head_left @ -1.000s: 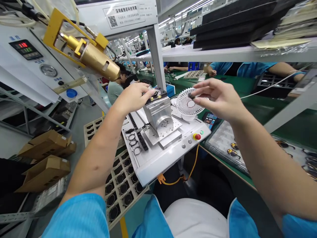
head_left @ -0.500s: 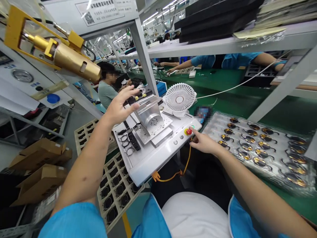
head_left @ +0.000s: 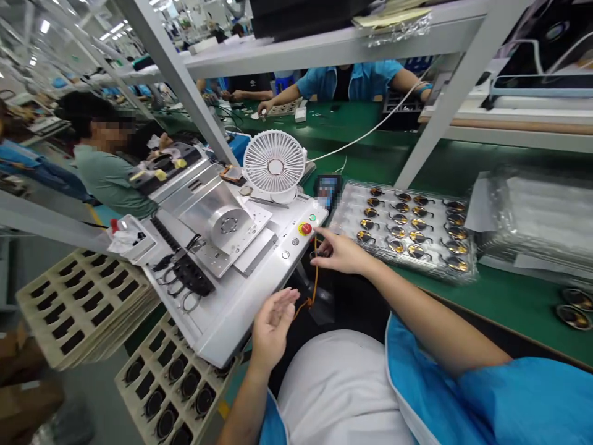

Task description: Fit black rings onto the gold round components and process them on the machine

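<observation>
My left hand (head_left: pixel 274 324) is in front of the white machine's front edge, fingers together and slightly bent, palm partly turned up, holding nothing I can see. Just off the machine's right corner, my right hand (head_left: pixel 341 252) has its fingers and thumb apart, with the index fingertip near the red emergency stop button (head_left: pixel 306 228). A green button (head_left: pixel 312 217) sits just behind that one. The machine (head_left: pixel 241 309) carries a silver metal block with a round face (head_left: pixel 228 227). An orange cord (head_left: pixel 316 281) hangs below, between the hands.
A white fan (head_left: pixel 275 167) stands on the machine's back. Plastic trays (head_left: pixel 345 210) of round parts with dark tails lie at right. Beige trays (head_left: pixel 152 364) sit at lower left. A white post (head_left: pixel 185 86) rises behind. Across the bench works a person in blue (head_left: pixel 319 83).
My left hand has come down from beside the metal block to the machine's front. My right hand has drawn slightly back from the buttons. The view has turned right.
</observation>
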`<action>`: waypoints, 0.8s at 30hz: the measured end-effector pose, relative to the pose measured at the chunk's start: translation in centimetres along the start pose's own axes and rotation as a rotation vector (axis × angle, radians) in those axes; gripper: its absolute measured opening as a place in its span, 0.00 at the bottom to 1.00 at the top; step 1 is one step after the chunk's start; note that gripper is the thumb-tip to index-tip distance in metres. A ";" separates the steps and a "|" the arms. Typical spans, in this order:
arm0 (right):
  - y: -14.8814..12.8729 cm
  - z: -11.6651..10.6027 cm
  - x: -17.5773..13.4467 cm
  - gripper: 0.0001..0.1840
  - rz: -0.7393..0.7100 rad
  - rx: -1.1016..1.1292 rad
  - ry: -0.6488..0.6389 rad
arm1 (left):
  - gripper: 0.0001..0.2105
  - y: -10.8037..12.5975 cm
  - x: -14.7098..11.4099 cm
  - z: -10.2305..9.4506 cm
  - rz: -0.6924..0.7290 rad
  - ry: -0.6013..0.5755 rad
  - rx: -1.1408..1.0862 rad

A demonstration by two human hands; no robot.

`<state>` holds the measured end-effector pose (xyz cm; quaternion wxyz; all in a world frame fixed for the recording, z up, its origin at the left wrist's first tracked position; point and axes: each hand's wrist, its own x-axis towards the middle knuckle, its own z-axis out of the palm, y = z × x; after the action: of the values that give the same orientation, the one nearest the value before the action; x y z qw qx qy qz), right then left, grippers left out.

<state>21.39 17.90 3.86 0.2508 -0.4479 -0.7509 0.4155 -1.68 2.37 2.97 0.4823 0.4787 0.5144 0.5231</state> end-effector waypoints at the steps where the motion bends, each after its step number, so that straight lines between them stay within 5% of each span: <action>1: 0.0 0.6 -1.3 0.50 -0.065 0.122 -0.031 | 0.20 -1.1 -0.3 1.1 -0.079 -0.023 -0.098; 4: 0.0 3.6 -5.2 0.51 -0.266 0.349 -0.089 | 0.27 -3.6 -0.6 3.3 -0.150 -0.069 -0.374; 9: -0.1 5.6 -7.3 0.45 -0.442 0.267 0.043 | 0.24 -4.9 -0.1 4.0 -0.119 -0.039 -0.507; 12: 0.6 1.3 -4.6 0.38 -0.404 -0.016 0.012 | 0.22 -4.6 0.4 3.7 -0.120 0.012 -0.491; 13: 1.0 -1.1 -3.2 0.33 -0.288 -0.157 0.042 | 0.21 -4.4 0.5 3.5 -0.120 0.021 -0.489; 15: 2.2 -6.4 -0.3 0.17 0.175 -0.501 0.232 | 0.20 -4.2 0.5 3.2 -0.113 0.017 -0.483; 19: 4.9 -15.1 4.5 0.16 0.519 -0.705 0.307 | 0.20 -4.1 -0.3 2.3 -0.085 0.003 -0.447; 24: 6.4 -18.1 7.3 0.17 0.637 -0.857 0.150 | 0.20 -4.5 -1.6 1.4 -0.098 0.032 -0.406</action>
<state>34.46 33.22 8.00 -0.0397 -0.7441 -0.6602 0.0941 -0.14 0.86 -1.55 0.5855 0.3379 0.4287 0.5994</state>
